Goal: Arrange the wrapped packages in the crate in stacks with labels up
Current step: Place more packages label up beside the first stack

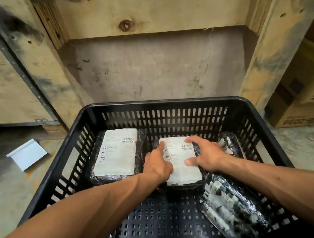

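A black slotted plastic crate [172, 103] stands on the floor in front of me. In its middle lies a dark wrapped package [182, 163] with a white label facing up. My left hand [157, 166] grips its left edge and my right hand [206, 155] grips its right edge. A second label-up package [116, 155] lies flat at the back left of the crate. Along the right wall two more wrapped packages lean on their sides, one near the front [230, 208] and one behind my right hand [230, 143].
A wooden pallet or crate frame [153, 8] rises right behind the crate. Cardboard boxes [313, 104] stand on the right. A white sheet [28, 154] lies on the concrete floor at the left. The crate's front left floor [149, 221] is bare.
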